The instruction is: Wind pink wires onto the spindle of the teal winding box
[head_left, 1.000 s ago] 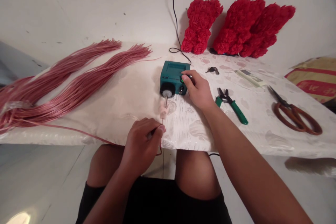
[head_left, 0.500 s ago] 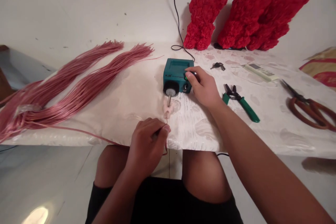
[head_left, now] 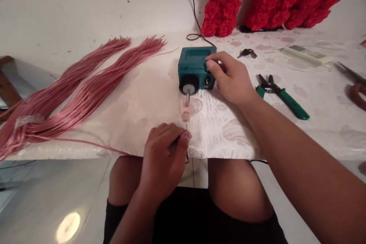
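Observation:
On the table stands a small teal motor box (head_left: pixel 197 63) with a metal shaft at its front. A pale pink, blurred tip piece (head_left: pixel 186 111) is on the shaft's end. My right hand (head_left: pixel 231 76) is closed at the box's right front corner, thumb and fingers at a green control (head_left: pixel 207 68). My left hand (head_left: pixel 166 156) sits at the table's front edge just below the tip piece. Its thumb and forefinger pinch a pink wire (head_left: pixel 85 143), whose thin end sticks up toward the tip piece. Whether the end touches the piece is hard to tell.
Long bundles of pink wire (head_left: pixel 94 91) lie at the left. To the right are green-handled wire strippers (head_left: pixel 286 97), keys (head_left: pixel 247 53), a pale remote control (head_left: pixel 307 54) and scissors (head_left: pixel 357 87). Red flower shapes (head_left: pixel 223 4) stand against the wall; a black cable (head_left: pixel 193 5) runs behind the box.
The view has shifted, so the table things sit higher. The tip piece is in a different, more blurred shape. The wire between it and my left hand looks shorter; my right hand stays on the box.

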Available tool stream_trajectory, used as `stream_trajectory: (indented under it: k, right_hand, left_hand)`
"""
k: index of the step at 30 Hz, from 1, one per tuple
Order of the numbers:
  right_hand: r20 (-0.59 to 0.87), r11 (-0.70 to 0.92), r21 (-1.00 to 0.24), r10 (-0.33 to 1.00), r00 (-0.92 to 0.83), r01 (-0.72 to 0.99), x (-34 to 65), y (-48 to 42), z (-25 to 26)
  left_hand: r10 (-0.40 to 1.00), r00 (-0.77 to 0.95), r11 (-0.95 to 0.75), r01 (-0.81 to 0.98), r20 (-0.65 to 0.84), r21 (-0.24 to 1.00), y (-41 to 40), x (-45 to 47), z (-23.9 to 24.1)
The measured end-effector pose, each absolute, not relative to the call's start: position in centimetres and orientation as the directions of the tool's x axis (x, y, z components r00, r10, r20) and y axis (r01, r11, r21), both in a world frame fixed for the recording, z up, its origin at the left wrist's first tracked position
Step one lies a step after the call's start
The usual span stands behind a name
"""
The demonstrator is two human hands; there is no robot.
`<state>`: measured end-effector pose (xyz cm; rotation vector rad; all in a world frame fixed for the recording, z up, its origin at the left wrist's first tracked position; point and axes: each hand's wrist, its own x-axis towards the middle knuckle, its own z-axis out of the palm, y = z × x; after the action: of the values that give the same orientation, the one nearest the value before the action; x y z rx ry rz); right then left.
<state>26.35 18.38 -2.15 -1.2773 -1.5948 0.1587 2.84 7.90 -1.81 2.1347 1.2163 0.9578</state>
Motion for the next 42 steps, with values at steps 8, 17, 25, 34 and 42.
stream_trajectory:
  k: [8,17,25,34,42]
  right_hand:
    - [0.63,0.438,-0.638,0.77,0.101,0.634,26.39,18.48,-2.27]
    - [0.648,0.46,-0.631,0.755,0.099,0.624,26.43,18.58,-2.3]
    - [0.642,0.453,-0.636,0.76,0.102,0.624,26.43,18.5,-2.27]
    - [0.635,0.438,-0.639,0.764,0.113,0.632,26.42,18.62,-2.31]
    - [0.637,0.43,-0.637,0.762,0.122,0.64,26.28,18.4,-2.15]
  left_hand:
    - [0.885,0.33,-0.462,0.521,0.33,0.718,7.94,2.99,-1.87]
    - [0.889,0.304,-0.454,0.494,0.342,0.741,7.83,3.01,-2.01]
    - [0.891,0.302,-0.45,0.494,0.339,0.744,7.83,2.99,-2.04]
    - [0.891,0.31,-0.449,0.495,0.332,0.744,7.96,3.1,-1.79]
    - [0.894,0.312,-0.442,0.506,0.32,0.74,7.87,3.08,-1.84]
